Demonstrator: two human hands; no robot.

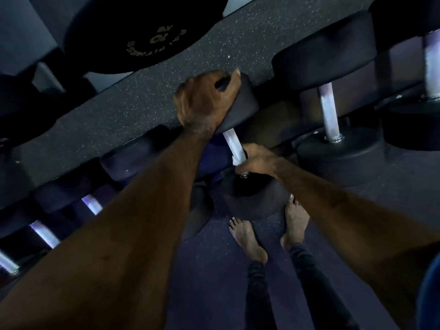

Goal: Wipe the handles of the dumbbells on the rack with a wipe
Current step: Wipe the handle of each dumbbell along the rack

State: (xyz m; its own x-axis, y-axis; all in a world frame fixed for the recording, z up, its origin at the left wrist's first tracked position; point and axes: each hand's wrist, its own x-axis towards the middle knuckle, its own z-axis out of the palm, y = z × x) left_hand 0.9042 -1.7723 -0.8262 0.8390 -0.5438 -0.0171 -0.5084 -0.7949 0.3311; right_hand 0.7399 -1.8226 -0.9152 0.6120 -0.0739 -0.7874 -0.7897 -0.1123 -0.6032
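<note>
- Currently both hands on one dumbbell (240, 148) on the rack (269, 120).
- Left hand (204, 101) curled over far head (242, 103) of that dumbbell, fingers wrapped round its top edge.
- Right hand (258, 159) closed round near end of handle (232, 144), pinching a white wipe (238, 160) against the metal; wipe mostly hidden under fingers.
- Near head (252, 196) just below right hand, hanging out over the floor.
- Count: three full dumbbells readable from held one rightward – held one, next one (328, 110), one more at frame edge (431, 55).
- Left of left forearm: row of dark heads with three bright handle sections (91, 204) showing; exact dumbbell count unclear, too dark.
- Large plate or head with faint lettering (152, 36) above left hand, well apart.
- Room: visible gap between held dumbbell and right neighbour; left neighbour hidden behind left forearm.
- Two bare feet (247, 239) just below near head, toes close to it.
- Surface: dark speckled rubber floor (166, 75); dim lighting, blue cast.
</note>
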